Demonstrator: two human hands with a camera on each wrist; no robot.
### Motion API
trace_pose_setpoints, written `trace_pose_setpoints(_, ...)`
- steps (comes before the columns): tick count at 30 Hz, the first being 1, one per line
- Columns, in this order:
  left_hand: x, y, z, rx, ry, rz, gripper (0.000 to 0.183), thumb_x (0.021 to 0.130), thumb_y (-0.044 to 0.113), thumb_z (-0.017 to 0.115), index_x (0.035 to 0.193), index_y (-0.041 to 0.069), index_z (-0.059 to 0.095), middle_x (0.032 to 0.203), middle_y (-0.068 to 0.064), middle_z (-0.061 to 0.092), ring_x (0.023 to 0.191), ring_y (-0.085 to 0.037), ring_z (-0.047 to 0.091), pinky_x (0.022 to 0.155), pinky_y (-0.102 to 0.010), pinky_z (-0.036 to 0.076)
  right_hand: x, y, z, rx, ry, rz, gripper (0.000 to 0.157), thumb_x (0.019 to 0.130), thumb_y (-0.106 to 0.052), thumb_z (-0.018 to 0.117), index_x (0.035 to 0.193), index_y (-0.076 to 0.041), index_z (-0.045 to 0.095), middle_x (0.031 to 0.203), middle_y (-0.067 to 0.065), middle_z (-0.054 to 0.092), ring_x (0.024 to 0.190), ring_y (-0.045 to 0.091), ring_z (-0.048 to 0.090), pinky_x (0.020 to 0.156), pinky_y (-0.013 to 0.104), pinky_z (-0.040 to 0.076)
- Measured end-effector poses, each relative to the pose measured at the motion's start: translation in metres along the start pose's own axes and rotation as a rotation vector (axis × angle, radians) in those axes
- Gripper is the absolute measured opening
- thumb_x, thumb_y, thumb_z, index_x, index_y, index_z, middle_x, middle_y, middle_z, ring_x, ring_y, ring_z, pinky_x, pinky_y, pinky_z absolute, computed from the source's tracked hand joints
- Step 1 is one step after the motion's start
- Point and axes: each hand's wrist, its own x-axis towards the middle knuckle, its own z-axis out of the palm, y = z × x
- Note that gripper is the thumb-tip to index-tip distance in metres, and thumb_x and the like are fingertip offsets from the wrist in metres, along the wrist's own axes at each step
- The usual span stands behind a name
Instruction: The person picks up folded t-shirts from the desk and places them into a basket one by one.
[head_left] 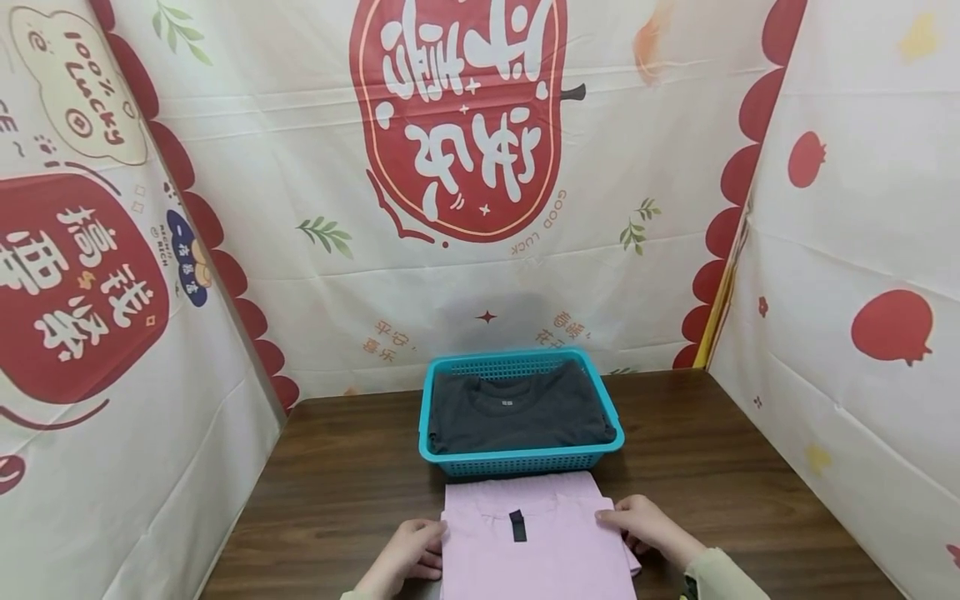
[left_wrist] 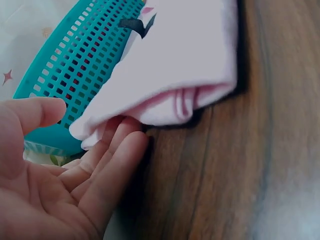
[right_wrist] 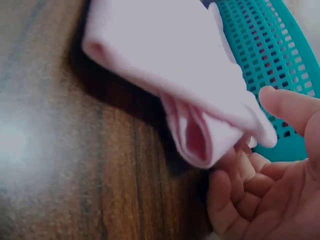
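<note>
A folded pink T-shirt (head_left: 536,554) with a black neck label (head_left: 517,526) lies near the table's front edge. My left hand (head_left: 408,554) is at its left side; in the left wrist view the fingers (left_wrist: 117,155) reach under a folded corner and the thumb stands apart from the cloth. On the opposite side my right hand (head_left: 652,529) holds the shirt's edge, thumb on top. Its fingers (right_wrist: 245,170) curl beneath the fold in the right wrist view. Layered folds show along the shirt's lower edge in both wrist views.
Right behind the pink shirt stands a blue-green perforated basket (head_left: 525,461) holding a folded dark grey T-shirt (head_left: 517,412). The brown wood-grain table (head_left: 337,475) is enclosed at the back and both sides by printed white cloth walls (head_left: 262,167).
</note>
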Motion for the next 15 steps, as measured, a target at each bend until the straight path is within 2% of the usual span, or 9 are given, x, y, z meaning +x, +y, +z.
trace_pose_setpoints(3,0.003,-0.001,0.0,-0.044,-0.005,-0.043,0.051,0.095,0.031,0.056,0.114,-0.016,0.054,0.081,-0.011,0.066,0.066,-0.016,0.065,0.061,-0.034,0.058,0.002,0.001,-0.002,0.038,-0.045,0.022,0.032,0.088,-0.035,0.066,0.072,-0.007,0.065,0.056,-0.003,0.052,0.05,0.01,0.051,0.046,0.027,0.046)
trace_pose_setpoints(7,0.005,-0.003,-0.002,-0.108,-0.032,-0.085,0.058,0.094,0.036,0.057,0.118,-0.016,0.053,0.086,-0.012,0.068,0.071,-0.018,0.067,0.064,-0.036,0.058,0.006,0.004,-0.002,0.149,-0.141,0.068,0.036,0.09,-0.042,0.064,0.067,-0.014,0.059,0.054,-0.005,0.049,0.047,0.006,0.047,0.044,0.022,0.044)
trace_pose_setpoints(11,0.009,-0.007,0.0,-0.168,-0.072,-0.073,0.063,0.095,0.04,0.056,0.124,-0.015,0.049,0.088,-0.012,0.069,0.073,-0.02,0.068,0.065,-0.037,0.058,0.01,0.009,-0.004,0.286,-0.219,0.125,0.041,0.091,-0.045,0.061,0.062,-0.019,0.051,0.052,-0.006,0.044,0.044,0.003,0.042,0.042,0.018,0.041)
trace_pose_setpoints(15,0.011,-0.011,0.002,-0.185,-0.072,-0.06,0.061,0.095,0.043,0.055,0.123,-0.011,0.051,0.086,-0.011,0.069,0.07,-0.019,0.068,0.062,-0.036,0.057,0.013,0.009,-0.005,0.289,-0.236,0.146,0.042,0.09,-0.046,0.063,0.059,-0.021,0.047,0.051,-0.007,0.041,0.043,0.003,0.04,0.041,0.017,0.04)
